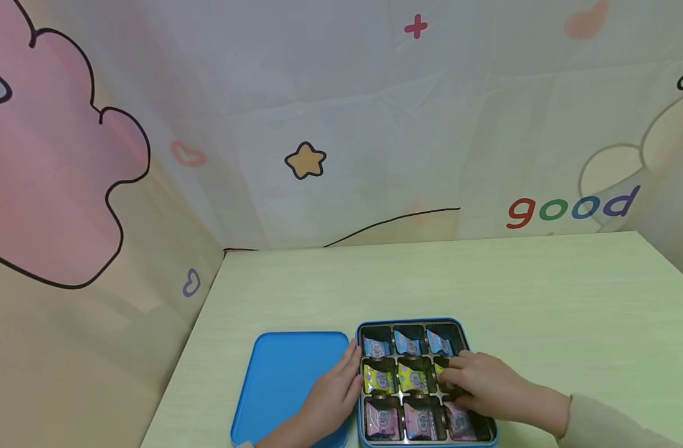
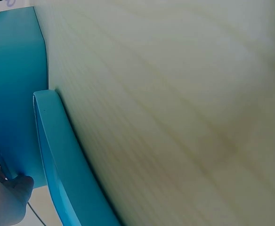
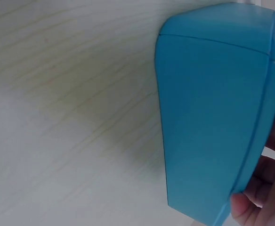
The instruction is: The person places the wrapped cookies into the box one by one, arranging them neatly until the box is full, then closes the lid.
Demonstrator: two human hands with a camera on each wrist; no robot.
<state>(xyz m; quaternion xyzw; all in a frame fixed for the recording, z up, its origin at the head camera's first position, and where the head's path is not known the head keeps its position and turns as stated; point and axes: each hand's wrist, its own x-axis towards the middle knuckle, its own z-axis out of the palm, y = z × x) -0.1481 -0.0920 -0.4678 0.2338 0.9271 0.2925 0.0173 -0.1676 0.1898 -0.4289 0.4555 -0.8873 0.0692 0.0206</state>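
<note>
A blue box (image 1: 359, 429) has a dark tray divided into compartments, each with a wrapped candy. My left hand (image 1: 333, 393) lies along its left wall, fingers extended against the side. My right hand (image 1: 489, 384) reaches over the right rim into the middle row, its bent fingers gripping a yellow wrapped candy (image 1: 439, 367) that they partly cover. Two more yellow candies (image 1: 378, 378) sit to the left in that row. Blue candies (image 1: 407, 343) fill the far row and pink candies (image 1: 382, 422) the near one. In the right wrist view, a fingertip (image 3: 241, 205) overlaps the box's rim.
A flat blue lid (image 1: 291, 379) lies left of the box, partly beneath the left forearm in the head view. Both rest on a pale wood-grain table (image 1: 297, 286). A cartoon-printed cloth (image 1: 364, 124) hangs behind the table and along its sides.
</note>
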